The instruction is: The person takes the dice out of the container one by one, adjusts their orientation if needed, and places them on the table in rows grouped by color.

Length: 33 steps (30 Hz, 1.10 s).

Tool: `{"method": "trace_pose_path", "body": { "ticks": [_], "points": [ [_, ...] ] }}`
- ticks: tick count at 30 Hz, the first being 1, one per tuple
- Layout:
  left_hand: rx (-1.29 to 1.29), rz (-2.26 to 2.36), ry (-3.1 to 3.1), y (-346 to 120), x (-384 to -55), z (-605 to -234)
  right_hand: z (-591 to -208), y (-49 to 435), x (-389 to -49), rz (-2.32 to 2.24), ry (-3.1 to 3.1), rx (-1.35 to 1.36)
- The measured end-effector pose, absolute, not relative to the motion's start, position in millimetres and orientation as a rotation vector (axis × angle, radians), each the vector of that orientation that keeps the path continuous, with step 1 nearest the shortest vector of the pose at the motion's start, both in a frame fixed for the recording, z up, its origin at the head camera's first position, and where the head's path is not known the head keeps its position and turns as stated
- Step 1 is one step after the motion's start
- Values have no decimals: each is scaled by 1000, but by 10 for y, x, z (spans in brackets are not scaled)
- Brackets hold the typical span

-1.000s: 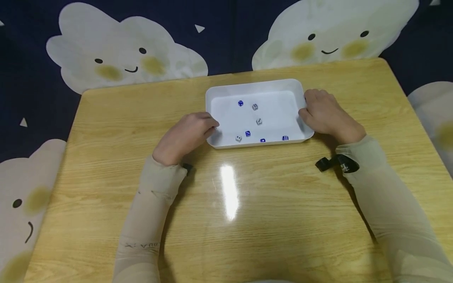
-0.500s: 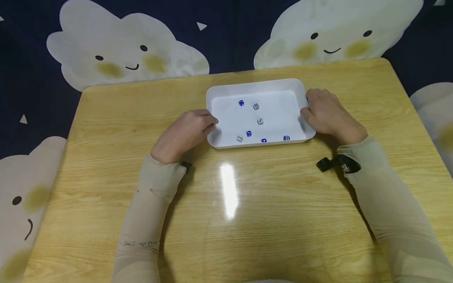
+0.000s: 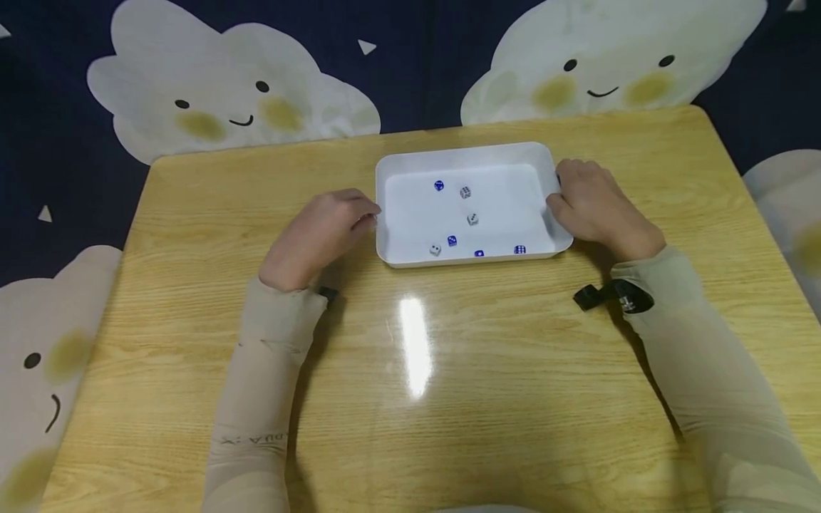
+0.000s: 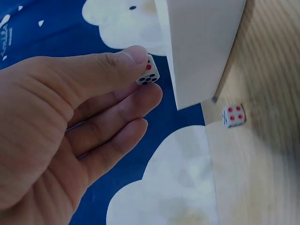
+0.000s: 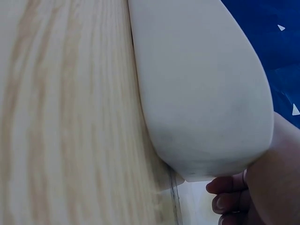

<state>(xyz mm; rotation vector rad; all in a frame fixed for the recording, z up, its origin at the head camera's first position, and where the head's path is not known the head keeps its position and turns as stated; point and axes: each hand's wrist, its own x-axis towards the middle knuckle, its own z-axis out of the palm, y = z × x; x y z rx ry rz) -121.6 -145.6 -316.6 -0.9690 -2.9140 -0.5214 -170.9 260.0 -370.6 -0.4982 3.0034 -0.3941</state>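
The left hand (image 3: 318,235) pinches a small white cubic die (image 4: 148,75) between thumb and fingers, just outside a white rectangular plastic-looking tray (image 3: 507,199); the right hand (image 3: 593,206), with fingers curled, grips its other end. Inside lie blue and white dice (image 3: 472,219); a red-dotted white die (image 4: 233,116) rests on the wooden table (image 3: 487,413). The step seems to be single-die handling; the next move calls for a firm pinch.

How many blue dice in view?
4, all in the white rectangular tray: one small blue die toward the far side, another near-left, a third front middle, partly hidden by the near wall, a fourth front right. More may be hidden.
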Motion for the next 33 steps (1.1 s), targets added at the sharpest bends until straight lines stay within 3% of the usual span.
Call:
{"method": "trace_pose_path", "body": {
  "ticks": [33],
  "points": [
    [-760, -584, -3039, -1733, -1405, -3351, -3739, 2604, -1716, -416, 3025, -499]
  ]
}}
